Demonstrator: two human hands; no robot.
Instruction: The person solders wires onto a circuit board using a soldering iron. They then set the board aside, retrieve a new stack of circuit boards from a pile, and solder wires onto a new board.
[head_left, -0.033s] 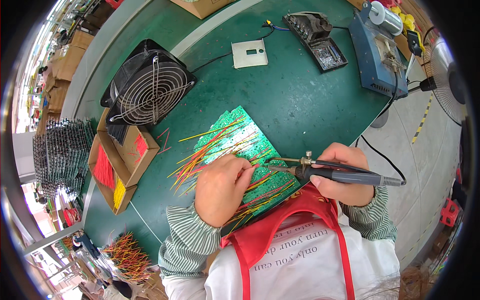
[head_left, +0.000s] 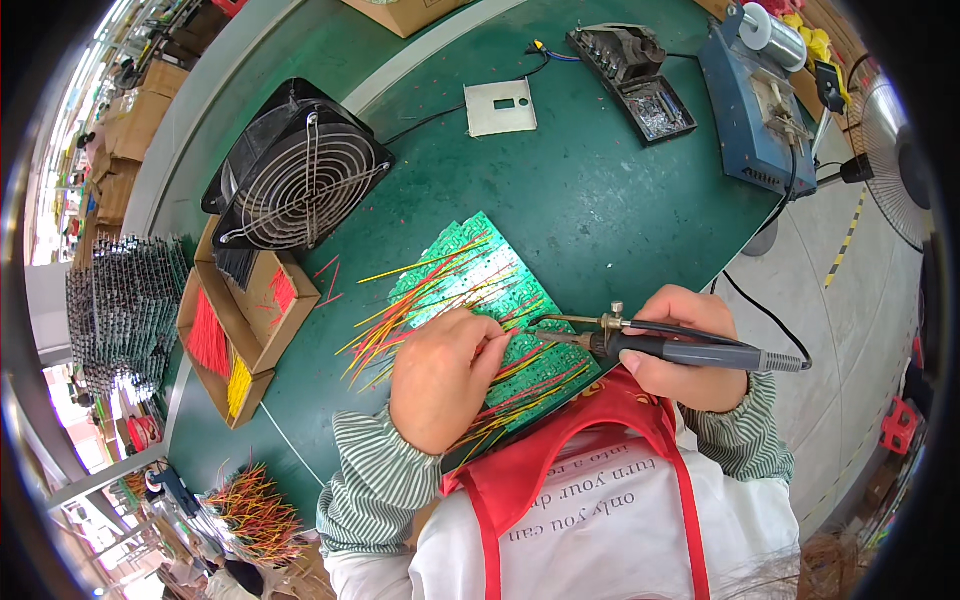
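Note:
My right hand [head_left: 690, 345] is wrapped round a grey-handled soldering iron [head_left: 700, 353]. A brass fitting and a thin feed tube run along its top, and the tip points left over the green circuit boards [head_left: 515, 285]. Close to that tip, the thumb and forefinger of my left hand [head_left: 440, 375] are pinched together. Whatever sits between them is too small and hidden to make out. Red, yellow and dark wires [head_left: 385, 325] lie across the boards, sticking out to the left and passing under my left hand.
Left of the boards stand a black fan [head_left: 305, 180], a cardboard box [head_left: 285, 325] of cut red, yellow and black wires, and a stack of boards [head_left: 125, 310]. A blue solder-feeding machine [head_left: 745, 110], a black tray [head_left: 655, 110] and a white plate [head_left: 500, 108] are at the far side.

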